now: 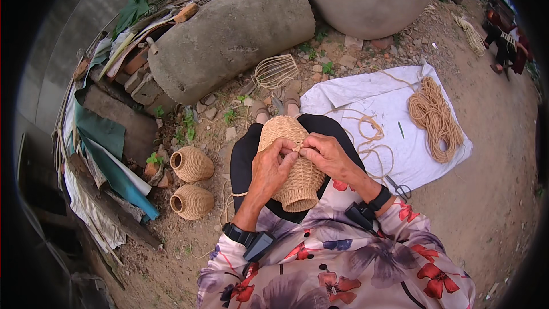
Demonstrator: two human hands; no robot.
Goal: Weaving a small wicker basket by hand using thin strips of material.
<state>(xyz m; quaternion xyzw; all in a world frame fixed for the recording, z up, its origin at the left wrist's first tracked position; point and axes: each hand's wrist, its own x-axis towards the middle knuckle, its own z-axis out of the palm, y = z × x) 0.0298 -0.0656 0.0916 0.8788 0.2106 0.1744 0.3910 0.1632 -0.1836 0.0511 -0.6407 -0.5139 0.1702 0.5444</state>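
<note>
A tan woven basket [306, 186], shaped like a vase, lies across my lap with its narrow round mouth toward me. My left hand [271, 167] is on the basket's left side, thumb and fingertips pinched on a short bit of cord [297, 147] at its middle. From the right, my right hand [328, 157] pinches at the same spot, its fingertips almost touching the left ones. A loose strand [238, 194] trails past my left wrist toward the ground. The fingers partly hide the cord where they meet.
Two small woven baskets [194, 164] lie on the dirt to my left. On the right, a white sheet [343, 94] carries a coil of cord [434, 117], loose loops and scissors [400, 189]. An open wire-like frame [275, 72] sits beyond my feet, before a concrete cylinder [234, 37].
</note>
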